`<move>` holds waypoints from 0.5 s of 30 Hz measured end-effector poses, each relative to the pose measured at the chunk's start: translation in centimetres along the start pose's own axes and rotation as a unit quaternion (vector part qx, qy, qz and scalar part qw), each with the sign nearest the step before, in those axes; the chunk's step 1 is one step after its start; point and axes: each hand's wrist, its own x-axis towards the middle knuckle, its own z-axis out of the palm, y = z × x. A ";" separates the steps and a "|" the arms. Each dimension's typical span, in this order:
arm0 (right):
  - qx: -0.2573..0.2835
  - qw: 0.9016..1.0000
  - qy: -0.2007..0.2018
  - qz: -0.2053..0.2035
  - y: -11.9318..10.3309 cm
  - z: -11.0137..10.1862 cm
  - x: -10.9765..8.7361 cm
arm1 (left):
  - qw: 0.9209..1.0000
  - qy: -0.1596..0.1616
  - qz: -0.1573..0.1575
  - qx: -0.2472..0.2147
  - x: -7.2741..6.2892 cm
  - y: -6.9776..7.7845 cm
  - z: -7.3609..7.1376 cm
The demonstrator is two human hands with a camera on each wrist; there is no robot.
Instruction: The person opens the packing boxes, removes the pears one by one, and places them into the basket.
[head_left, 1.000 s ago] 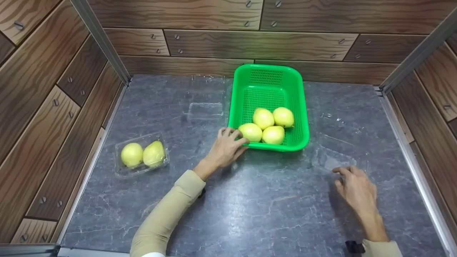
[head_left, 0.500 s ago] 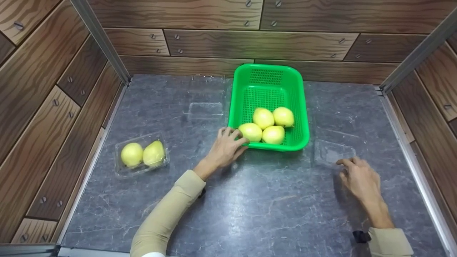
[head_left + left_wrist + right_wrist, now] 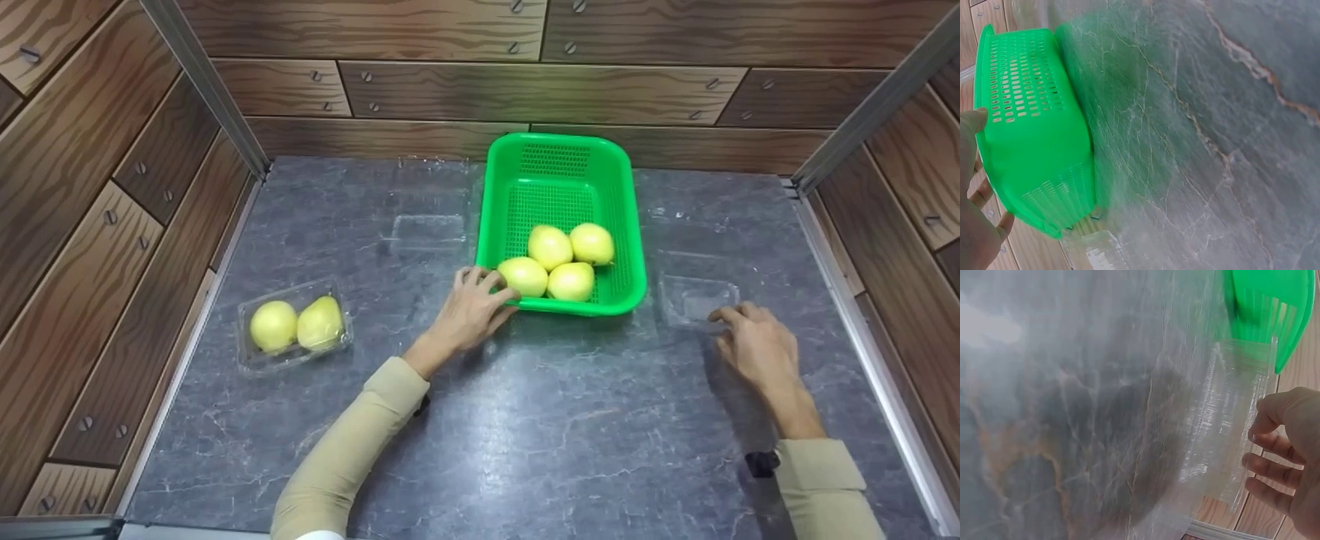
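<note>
Green basket (image 3: 550,195), holding four pears (image 3: 550,247), is standing toward the far wall (image 3: 420,94) while my left hand (image 3: 466,307) is gripping its near-left rim and my right hand (image 3: 757,345), fingers loosely bent, is pinching the near edge of a clear container (image 3: 699,296) at right.

Table (image 3: 570,412): dark grey, marbled, pale veins, few rusty brown; bright glare (image 3: 491,465) toward near middle. Far wall (image 3: 427,34): brown wood-grain planks, dark seams, slotted screw heads (image 3: 713,82). Left wall (image 3: 112,187) and right wall (image 3: 896,202): similar plank pattern, lighter and darker boards mixed. Far-left post (image 3: 207,82) and far-right post (image 3: 874,105), both metal, at corners. Left rail (image 3: 173,390) and right rail (image 3: 874,360), pale, along table's sides.
</note>
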 end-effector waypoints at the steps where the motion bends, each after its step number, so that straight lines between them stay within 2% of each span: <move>1: 0.000 1.000 -0.002 0.000 0.2 0.1 0.3 | 1.000 0.000 -0.001 -0.001 0.0 0.0 0.0; 15: 0.004 1.000 -0.009 0.004 1.8 0.9 3.2 | 1.000 -0.009 -0.006 -0.006 0.0 -0.1 -0.2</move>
